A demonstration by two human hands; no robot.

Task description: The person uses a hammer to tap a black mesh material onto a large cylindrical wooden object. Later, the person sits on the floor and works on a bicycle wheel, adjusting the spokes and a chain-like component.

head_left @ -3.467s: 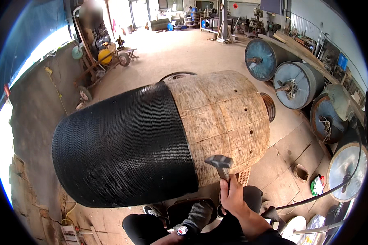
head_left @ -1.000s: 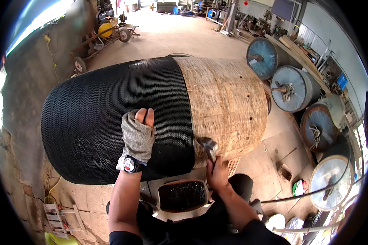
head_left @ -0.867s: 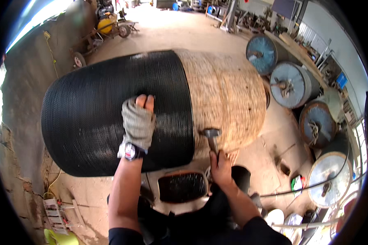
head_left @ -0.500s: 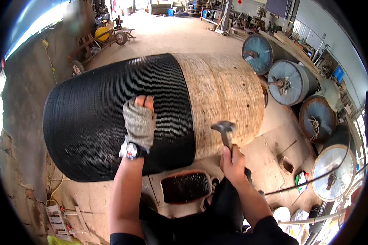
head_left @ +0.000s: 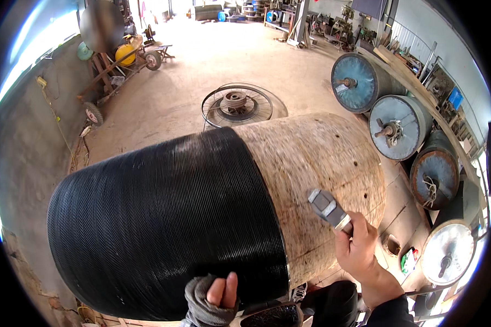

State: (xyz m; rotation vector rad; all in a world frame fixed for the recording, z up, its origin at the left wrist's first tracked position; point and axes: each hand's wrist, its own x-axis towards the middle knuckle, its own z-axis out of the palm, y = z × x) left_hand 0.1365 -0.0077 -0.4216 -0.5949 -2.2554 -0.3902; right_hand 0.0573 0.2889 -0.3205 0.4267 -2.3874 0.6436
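A big roller [head_left: 322,158] lies across in front of me. Its right part shows bare pale wood with several dark holes; tightly wound black cord or wire [head_left: 163,218] covers the left part. My right hand [head_left: 360,245] grips a hammer [head_left: 325,205] by its handle, with the metal head over the bare wood. At the near side of the black winding is my left hand [head_left: 215,297], in a grey glove with bare fingertips. Its fingers are curled in; whatever they hold, if anything, is hidden.
Below the roller stands a container of dark liquid [head_left: 275,316], partly cut off. A spoked wheel-like reel [head_left: 237,103] lies on the floor beyond. Several metal-ended rollers [head_left: 395,125] line the right side. A grey wall [head_left: 33,125] and a cart [head_left: 125,57] are at left.
My left hand has come down from the top of the winding to its near side. The hammer has moved right and turned. The view has shifted, bringing the floor reel into sight.
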